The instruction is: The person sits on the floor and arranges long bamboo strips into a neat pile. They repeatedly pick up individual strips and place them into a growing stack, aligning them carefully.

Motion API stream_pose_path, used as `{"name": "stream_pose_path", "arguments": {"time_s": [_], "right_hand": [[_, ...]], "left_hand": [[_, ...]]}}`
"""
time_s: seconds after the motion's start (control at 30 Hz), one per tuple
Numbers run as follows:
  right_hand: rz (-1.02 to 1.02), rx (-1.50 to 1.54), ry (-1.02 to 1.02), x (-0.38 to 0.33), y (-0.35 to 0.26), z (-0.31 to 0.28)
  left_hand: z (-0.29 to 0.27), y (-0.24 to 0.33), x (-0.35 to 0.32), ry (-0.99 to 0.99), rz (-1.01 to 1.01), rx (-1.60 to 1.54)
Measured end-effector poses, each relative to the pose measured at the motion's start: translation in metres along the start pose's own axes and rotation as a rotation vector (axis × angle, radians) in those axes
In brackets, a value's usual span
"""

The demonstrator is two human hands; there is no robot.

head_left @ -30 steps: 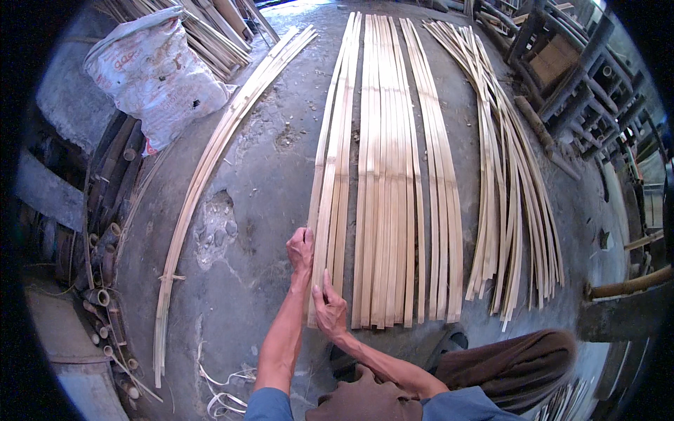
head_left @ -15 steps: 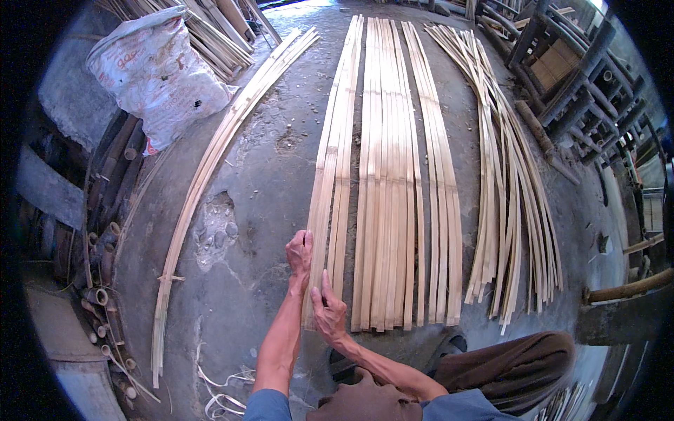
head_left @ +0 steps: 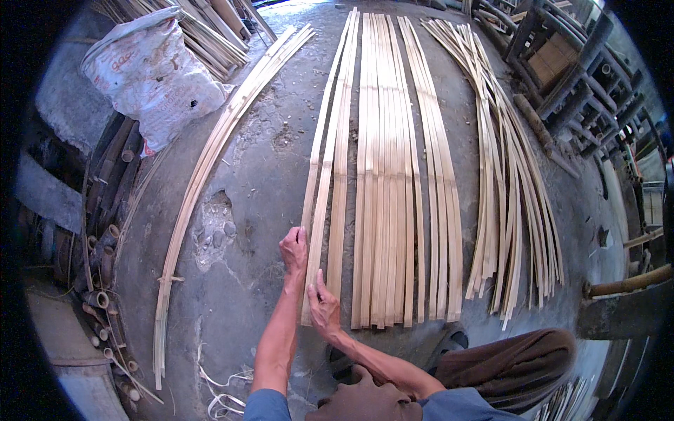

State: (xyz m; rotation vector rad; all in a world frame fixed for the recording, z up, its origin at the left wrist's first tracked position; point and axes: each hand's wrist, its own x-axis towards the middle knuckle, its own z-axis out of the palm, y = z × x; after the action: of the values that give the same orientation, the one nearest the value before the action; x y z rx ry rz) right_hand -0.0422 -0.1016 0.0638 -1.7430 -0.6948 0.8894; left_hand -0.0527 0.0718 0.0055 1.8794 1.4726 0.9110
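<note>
Long pale bamboo strips lie lengthwise on the grey floor before me. My left hand (head_left: 293,250) is closed on the outermost left strip (head_left: 310,181), part-way up from its near end. Lower down, my right hand (head_left: 324,309) is closed at the near ends of the left strips, its thumb pointing forward along them; its fingertips are partly hidden. Beside it is a second strip (head_left: 324,188), with a narrow gap between the two. Right of these lies a wide, tightly laid row of strips (head_left: 382,224), then a narrower row (head_left: 439,210).
A fanned, crossing heap of strips (head_left: 516,196) lies at right. Far left is a thin tied bundle (head_left: 193,182). A white sack (head_left: 158,74) and bamboo poles (head_left: 105,256) line the left side. A dark wooden frame (head_left: 576,91) stands back right. Loose white strips (head_left: 223,400) lie near.
The outermost left strip has shifted left, opening a gap beside the second strip. Both hands have moved slightly left with it. The view has shifted a little.
</note>
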Motion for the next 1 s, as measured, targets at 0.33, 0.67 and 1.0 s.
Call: {"name": "stream_pose_path", "arguments": {"time_s": [0.33,0.67,1.0], "right_hand": [[0.029,-0.056,-0.004,0.027,0.006,0.004],[0.119,-0.033,-0.005,0.009,0.032,0.012],[-0.189,-0.178,-0.147,0.02,0.062,-0.008]], "left_hand": [[-0.003,0.002,-0.002,0.025,-0.005,-0.009],[-0.006,0.003,-0.023,-0.142,-0.142,0.066],[0.003,0.006,-0.035,-0.123,-0.102,0.071]]}}
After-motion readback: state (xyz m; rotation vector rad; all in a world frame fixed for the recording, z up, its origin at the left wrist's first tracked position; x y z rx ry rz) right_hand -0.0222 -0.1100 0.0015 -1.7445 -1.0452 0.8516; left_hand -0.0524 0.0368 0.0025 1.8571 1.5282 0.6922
